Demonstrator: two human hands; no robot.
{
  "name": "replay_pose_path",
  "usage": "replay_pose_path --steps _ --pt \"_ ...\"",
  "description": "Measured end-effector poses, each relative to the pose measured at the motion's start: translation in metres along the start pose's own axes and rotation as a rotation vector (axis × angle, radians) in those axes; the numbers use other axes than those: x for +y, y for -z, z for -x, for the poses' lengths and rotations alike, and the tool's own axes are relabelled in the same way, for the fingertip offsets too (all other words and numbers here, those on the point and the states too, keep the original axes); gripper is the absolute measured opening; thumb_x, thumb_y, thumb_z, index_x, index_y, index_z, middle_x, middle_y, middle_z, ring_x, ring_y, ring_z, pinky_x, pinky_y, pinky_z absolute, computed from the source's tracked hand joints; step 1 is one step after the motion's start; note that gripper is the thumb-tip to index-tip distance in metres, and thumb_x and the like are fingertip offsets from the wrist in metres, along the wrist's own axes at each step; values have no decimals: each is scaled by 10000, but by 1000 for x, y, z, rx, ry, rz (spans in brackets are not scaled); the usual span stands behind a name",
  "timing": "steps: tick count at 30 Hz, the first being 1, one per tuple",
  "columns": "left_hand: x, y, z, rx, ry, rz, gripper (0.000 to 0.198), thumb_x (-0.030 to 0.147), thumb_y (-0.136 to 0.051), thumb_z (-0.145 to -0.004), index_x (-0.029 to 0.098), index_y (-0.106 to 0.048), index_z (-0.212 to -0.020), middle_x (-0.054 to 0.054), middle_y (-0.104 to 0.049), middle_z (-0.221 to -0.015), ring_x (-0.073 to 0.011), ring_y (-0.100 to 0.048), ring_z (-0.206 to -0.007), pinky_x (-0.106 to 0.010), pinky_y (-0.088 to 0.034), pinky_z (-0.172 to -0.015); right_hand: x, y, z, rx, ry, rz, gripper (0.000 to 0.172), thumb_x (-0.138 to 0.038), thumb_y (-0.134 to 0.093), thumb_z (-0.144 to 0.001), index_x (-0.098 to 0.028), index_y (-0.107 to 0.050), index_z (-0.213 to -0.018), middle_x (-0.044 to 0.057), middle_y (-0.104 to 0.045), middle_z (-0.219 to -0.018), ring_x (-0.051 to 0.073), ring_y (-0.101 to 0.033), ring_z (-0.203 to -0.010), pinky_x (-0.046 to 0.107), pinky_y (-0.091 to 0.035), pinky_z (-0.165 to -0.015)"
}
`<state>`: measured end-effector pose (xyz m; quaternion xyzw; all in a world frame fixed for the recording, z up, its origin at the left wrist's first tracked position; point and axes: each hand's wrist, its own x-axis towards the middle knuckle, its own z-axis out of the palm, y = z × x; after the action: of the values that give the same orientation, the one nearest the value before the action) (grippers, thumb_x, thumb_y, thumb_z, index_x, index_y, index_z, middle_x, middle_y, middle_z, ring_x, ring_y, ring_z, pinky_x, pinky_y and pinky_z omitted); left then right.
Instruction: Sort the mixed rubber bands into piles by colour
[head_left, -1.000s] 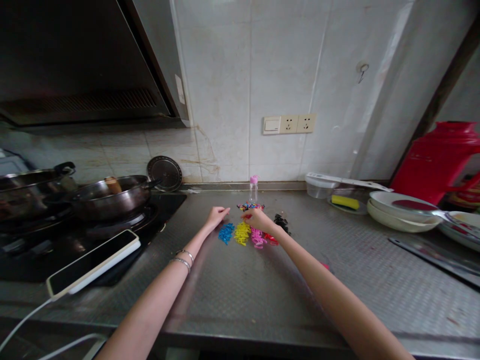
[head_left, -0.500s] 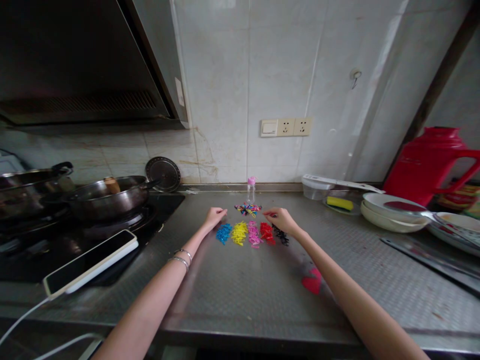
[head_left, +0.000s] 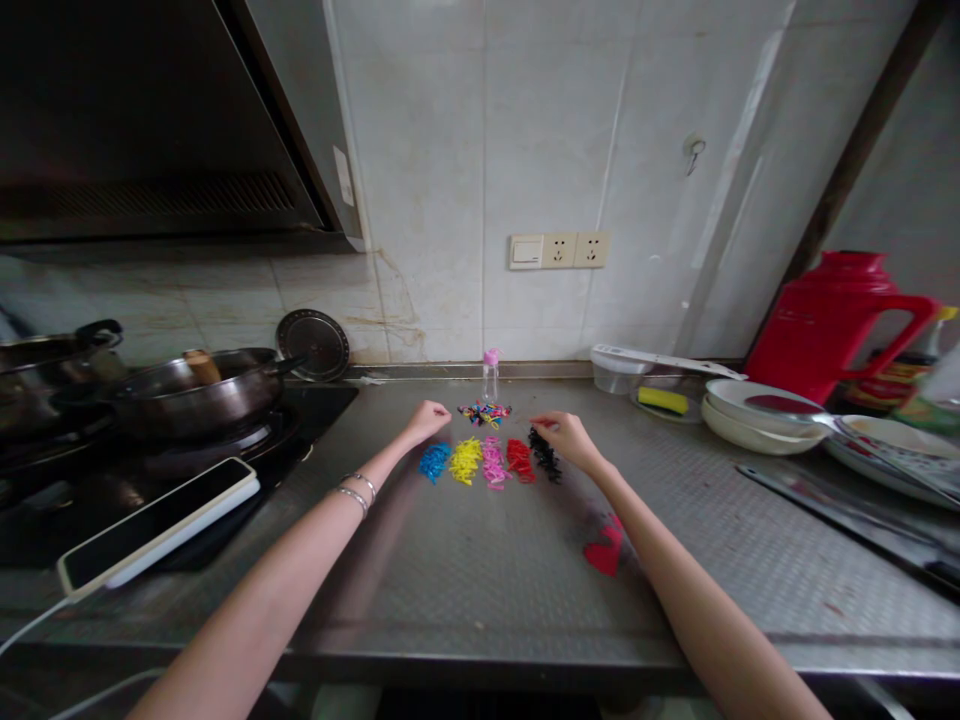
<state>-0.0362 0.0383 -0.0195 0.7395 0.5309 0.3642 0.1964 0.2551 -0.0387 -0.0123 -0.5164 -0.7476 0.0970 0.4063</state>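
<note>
My left hand [head_left: 430, 419] is closed, its fingertips just left of a mixed-colour heap [head_left: 485, 413] of tiny pieces that look like rubber bands. My right hand [head_left: 564, 437] is pinched over the upper edge of a black pile [head_left: 546, 462]. Whatever either hand holds is too small to make out. Sorted piles lie in a row: blue [head_left: 434, 463], yellow [head_left: 466, 461], pink [head_left: 493, 464] and red [head_left: 519, 461], with the black one at the right end. Behind the mixed heap stands a small clear bottle [head_left: 490, 380] with a pink top.
A phone [head_left: 157, 525] on a cable lies by the stove at left, where pans [head_left: 199, 390] stand. Right of my arm are stacked bowls [head_left: 757, 430], a yellow sponge [head_left: 663, 401], a knife [head_left: 825, 510] and a red thermos [head_left: 832, 325]. A red heart-shaped patch [head_left: 604, 550] lies near my right forearm.
The whole view has shifted slightly. My left hand has come closer to the mixed heap. My right hand has moved a little right relative to the piles, uncovering more of the black one.
</note>
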Motion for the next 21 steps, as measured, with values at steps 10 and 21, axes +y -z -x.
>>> replay_pose_path --steps 10,21 --pt "53 -56 -6 -123 -106 -259 240 355 -588 -626 126 -662 -616 -58 -610 -573 -126 -506 -527 -230 -360 -543 -2 -6 6 -64 -12 69 257 -206 -467 -711 -174 -664 -871 42 -671 -838 141 -602 -752 219 -440 -722" --pt "90 -69 -8 -155 -47 -479 125 240 -576 -662 131 -614 -615 -102 -598 -645 -200 -562 -669 -301 -396 -640 -3 -6 6 -90 -12 124 266 -194 -460 -707 -189 -661 -882 35 -666 -842 141 -595 -749 223 -435 -733"
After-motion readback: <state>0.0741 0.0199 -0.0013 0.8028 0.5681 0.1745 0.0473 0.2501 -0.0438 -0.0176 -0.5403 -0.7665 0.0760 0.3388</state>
